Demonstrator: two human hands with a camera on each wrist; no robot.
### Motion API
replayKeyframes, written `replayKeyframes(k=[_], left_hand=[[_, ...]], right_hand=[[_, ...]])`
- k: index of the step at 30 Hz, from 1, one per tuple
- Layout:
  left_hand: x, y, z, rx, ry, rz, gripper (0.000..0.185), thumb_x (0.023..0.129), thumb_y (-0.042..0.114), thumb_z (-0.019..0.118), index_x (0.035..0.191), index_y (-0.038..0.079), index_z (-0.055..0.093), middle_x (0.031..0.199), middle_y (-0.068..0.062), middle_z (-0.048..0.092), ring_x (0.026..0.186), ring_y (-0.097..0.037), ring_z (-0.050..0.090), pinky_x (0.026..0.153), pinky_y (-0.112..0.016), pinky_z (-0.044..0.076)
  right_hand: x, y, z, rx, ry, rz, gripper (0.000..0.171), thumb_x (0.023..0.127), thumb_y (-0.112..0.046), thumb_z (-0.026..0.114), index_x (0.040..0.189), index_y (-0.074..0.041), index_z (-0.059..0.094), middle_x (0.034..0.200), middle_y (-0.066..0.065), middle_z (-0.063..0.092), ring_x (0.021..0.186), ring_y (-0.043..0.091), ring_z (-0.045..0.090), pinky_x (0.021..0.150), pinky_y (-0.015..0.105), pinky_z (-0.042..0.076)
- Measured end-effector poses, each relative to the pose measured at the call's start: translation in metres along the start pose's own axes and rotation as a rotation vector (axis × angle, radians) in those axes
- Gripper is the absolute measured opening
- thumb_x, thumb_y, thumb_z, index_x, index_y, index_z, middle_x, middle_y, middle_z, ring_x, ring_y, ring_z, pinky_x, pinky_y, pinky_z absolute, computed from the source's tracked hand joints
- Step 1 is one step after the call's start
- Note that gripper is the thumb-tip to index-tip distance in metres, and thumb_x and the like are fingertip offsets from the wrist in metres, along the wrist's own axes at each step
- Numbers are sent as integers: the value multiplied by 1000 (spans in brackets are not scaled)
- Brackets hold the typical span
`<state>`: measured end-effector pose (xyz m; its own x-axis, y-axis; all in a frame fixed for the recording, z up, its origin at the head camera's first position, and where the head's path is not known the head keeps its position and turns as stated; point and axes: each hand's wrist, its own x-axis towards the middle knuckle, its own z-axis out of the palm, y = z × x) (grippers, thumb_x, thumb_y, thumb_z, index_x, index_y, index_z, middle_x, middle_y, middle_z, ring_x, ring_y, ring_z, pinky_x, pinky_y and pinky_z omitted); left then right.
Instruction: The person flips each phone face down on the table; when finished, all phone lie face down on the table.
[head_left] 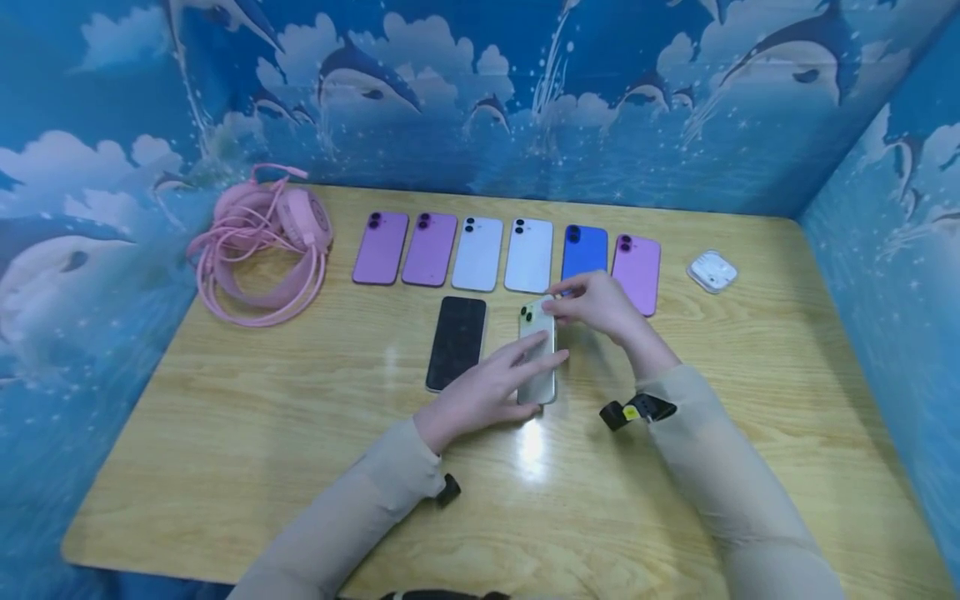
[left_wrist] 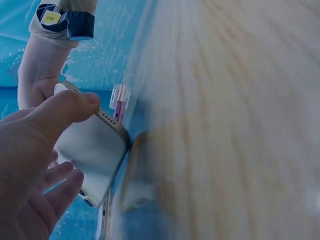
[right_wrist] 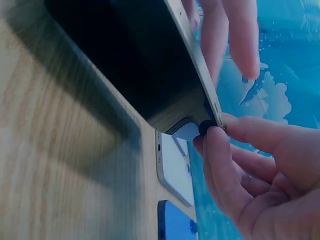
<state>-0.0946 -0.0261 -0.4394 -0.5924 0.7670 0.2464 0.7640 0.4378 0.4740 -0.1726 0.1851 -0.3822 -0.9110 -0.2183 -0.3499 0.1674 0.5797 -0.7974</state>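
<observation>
A: From overhead, your left hand [head_left: 480, 392] and right hand [head_left: 596, 304] tilt a pale green phone [head_left: 537, 354] on the worktop [head_left: 300, 433], beside a black phone [head_left: 457, 342].

B: And your wrist views?

A: The left shows your thumb curled over its lower edge; the right shows your fingers [right_wrist: 235, 165] pinching its top corner, its dark screen facing down.
</observation>
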Motion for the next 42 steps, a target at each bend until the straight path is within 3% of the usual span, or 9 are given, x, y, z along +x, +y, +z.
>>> replayKeyframes(k=[7,14,19,25,29,33,37,42], left_hand=[[5,1,-3,17,-3,62,69,83,28,75,144,15,44,158,-10,13,142,-24,20,104,-33,40],[9,0,-3,29,-40,123,61,85,27,73,140,17,49,155,-11,25,143,-25,16,111,-34,29],[9,0,-1,-13,32,158,49,82,21,76,126,10,60,149,-15,34,139,-26,27,109,-29,32],[5,-1,0,-63,115,178,48,79,15,78,122,5,60,144,-19,37,136,-29,33,108,-26,32],[2,-2,0,-74,137,154,49,77,14,79,121,3,60,143,-18,39,137,-29,33,110,-25,30],[-3,-2,-1,-75,139,103,54,76,15,81,124,6,59,143,-17,39,136,-29,34,109,-27,32],[-7,-1,-2,-65,140,66,64,76,17,81,132,6,52,145,-16,38,135,-28,35,108,-28,34],[-11,0,-3,-8,171,37,82,76,22,82,142,-1,40,149,-17,33,136,-25,34,111,-29,30]], right_hand=[[0,-10,2,-105,15,11,34,87,-26,71,113,-5,68,93,11,70,77,21,70,79,40,56],[-2,-16,3,-196,33,5,31,89,-25,68,112,-5,68,91,10,70,75,20,69,76,37,55],[-3,-15,3,-200,44,8,32,89,-27,68,112,-5,69,88,8,71,78,23,70,72,35,54],[-2,-11,5,-178,48,-34,35,86,-31,72,112,-7,69,90,7,70,78,22,69,72,35,53],[3,0,5,-96,4,-118,39,87,-32,71,117,-6,66,95,9,68,82,24,67,76,39,56],[9,19,4,0,-76,-191,47,89,-29,69,129,-6,58,111,11,65,99,27,62,88,42,52],[16,36,6,-25,-157,-239,53,88,-23,70,136,-8,52,127,12,59,115,27,55,100,43,44],[22,42,12,-36,-160,-269,48,87,-16,71,131,-4,55,121,14,61,112,27,57,99,40,45]])
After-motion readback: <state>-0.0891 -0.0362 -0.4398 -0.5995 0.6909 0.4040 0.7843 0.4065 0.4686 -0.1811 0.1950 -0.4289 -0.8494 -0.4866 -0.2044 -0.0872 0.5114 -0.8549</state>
